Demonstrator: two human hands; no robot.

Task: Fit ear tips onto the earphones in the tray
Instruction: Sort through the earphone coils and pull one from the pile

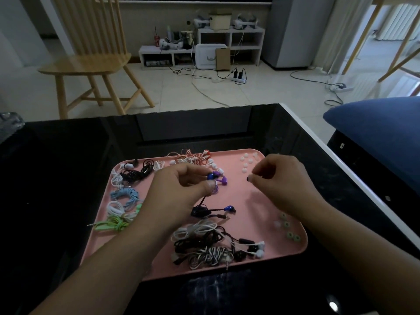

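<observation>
Left hand (181,185) pinches a blue earbud (211,176), its dark cord hanging to a coil on the pink tray (254,198). Right hand (279,178) pinches a small dark ear tip (249,178) at its fingertips, apart from the bud, not fitted yet. Second blue bud (229,208) lies on the tray, tip state unclear. White tips (247,161) at the far right corner, greenish tips (288,228) near the right edge, unused. Many bundled earphones around, so likely early to midway.
</observation>
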